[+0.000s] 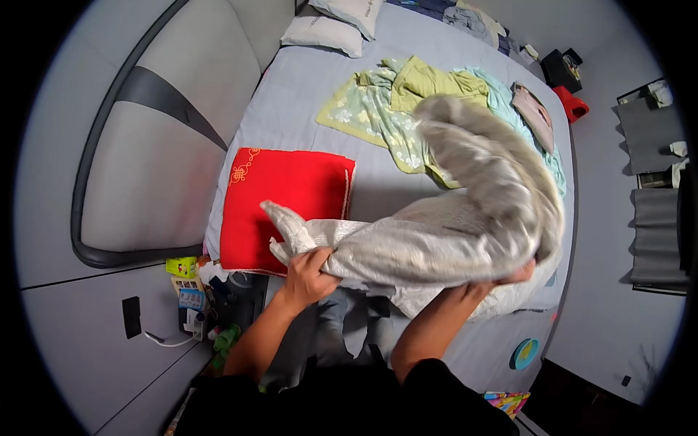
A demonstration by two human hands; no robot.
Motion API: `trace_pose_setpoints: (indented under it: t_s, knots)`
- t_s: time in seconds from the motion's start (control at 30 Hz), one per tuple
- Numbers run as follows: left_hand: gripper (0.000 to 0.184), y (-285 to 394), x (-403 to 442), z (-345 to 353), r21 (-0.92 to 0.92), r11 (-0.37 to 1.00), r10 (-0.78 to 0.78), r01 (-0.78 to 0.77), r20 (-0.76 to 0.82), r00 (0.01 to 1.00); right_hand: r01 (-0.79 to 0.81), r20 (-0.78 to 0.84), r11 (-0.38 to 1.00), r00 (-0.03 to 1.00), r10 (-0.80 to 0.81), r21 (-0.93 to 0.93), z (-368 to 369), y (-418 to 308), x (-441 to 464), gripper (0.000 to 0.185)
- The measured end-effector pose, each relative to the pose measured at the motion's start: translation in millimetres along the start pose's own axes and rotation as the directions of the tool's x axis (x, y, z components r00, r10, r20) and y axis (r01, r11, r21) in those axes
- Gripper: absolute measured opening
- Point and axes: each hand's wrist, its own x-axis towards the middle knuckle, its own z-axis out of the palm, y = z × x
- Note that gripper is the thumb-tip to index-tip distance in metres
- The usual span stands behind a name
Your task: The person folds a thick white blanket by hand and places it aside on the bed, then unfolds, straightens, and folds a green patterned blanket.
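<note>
A large whitish, shiny cloth (429,240) is bunched over the bed and curves up to the right, its upper part smeared by motion. My left hand (311,275) grips its left end near the red cushion's lower right corner, with a loose tip sticking out beyond the fingers. Under the cloth's right part, my right hand (502,280) is closed on its lower edge; some of its fingers are hidden by the fabric. The red cushion (283,189) with gold embroidery lies flat on the bed, partly covered by the cloth's left end.
On the grey bed sheet (283,109) lie a green floral blanket (363,112) and a pinkish item (534,116). Pillows (323,35) rest at the far left. A cluttered stand (193,298) is at the lower left; a blue round dish (525,354) is at the lower right.
</note>
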Motion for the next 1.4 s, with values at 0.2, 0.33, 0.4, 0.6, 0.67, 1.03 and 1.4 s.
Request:
trace_pose_setpoints:
  t_s: [0.2, 0.33, 0.4, 0.6, 0.67, 1.03, 1.4]
  knots:
    - [0.032, -35, 6, -18, 0.203, 0.952, -0.240, 0.228, 0.037, 0.970, -0.440, 0.428, 0.898, 0.812, 0.396, 0.003, 164, 67, 44, 0.066]
    - [0.059, -97, 59, -5, 0.004, 0.813, -0.582, 0.582, -0.047, 0.812, -0.040, 0.596, 0.805, 0.651, 0.470, -0.592, 191, 195, 16, 0.076]
    - [0.066, -149, 43, 16, 0.119, 0.767, -0.613, 0.631, -0.155, 0.775, 0.353, 0.719, 0.710, 0.623, 0.307, -0.609, 150, 215, -13, 0.066]
    - [0.089, -222, -102, 50, 0.342, 0.391, -0.910, 0.854, 0.284, 0.303, -0.113, 0.428, 0.479, 0.306, 0.850, -0.871, -55, 234, -120, 0.043]
    - [0.094, -226, -135, 50, 0.393, 0.318, -0.933, 0.863, 0.289, 0.212, -0.212, 0.335, 0.378, 0.211, 0.918, -0.901, -145, 261, -156, 0.036]
    - [0.061, -271, -134, 64, -0.234, -0.029, -0.922, 0.972, 0.383, 0.064, -0.555, -0.130, -0.096, 0.021, 0.991, -0.826, -261, 184, -206, 0.035]
    - [0.033, -298, -179, 8, -0.488, 0.351, -0.879, 0.799, -0.466, 0.101, -0.472, 0.019, 0.083, 0.139, 0.990, -0.877, -249, 213, -230, 0.021]
